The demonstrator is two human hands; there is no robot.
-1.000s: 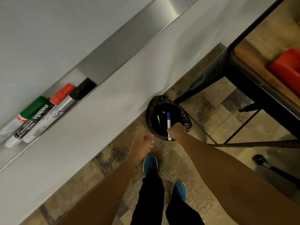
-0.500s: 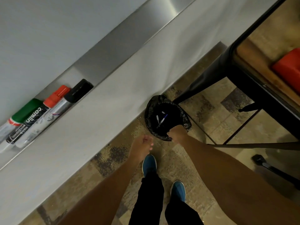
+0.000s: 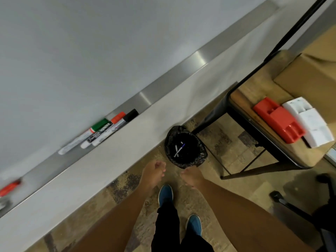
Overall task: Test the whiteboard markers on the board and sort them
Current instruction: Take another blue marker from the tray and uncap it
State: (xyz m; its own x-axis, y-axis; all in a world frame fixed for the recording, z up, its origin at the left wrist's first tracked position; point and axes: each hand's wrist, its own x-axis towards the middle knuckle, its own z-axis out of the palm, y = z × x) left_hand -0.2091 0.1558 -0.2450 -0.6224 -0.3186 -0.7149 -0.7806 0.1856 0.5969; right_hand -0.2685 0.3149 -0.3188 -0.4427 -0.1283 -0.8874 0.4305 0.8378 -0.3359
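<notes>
Three markers lie side by side in the whiteboard's metal tray [image 3: 163,91]: a green-capped one [image 3: 99,124], a red-capped one [image 3: 118,117] and a black-capped one [image 3: 131,115]. Another red marker [image 3: 9,188] lies blurred at the tray's far left. On the floor below stands a small bin with a black liner [image 3: 201,142]; a blue-tipped marker [image 3: 179,150] and another pen lie inside. My left hand [image 3: 154,171] is curled in a fist left of the bin, nothing visible in it. My right hand [image 3: 190,176] hangs just below the bin's rim, holding nothing.
A black-framed wooden table [image 3: 241,102] stands to the right, carrying a red block [image 3: 278,120], a white block [image 3: 309,122] and a cardboard box [image 3: 309,75]. A chair base [image 3: 283,200] is at lower right. My blue shoes [image 3: 165,194] stand on the tiled floor.
My right hand let go of the blue marker, which dropped into the bin, and the hand drew back from the rim. My left fist stayed in place.
</notes>
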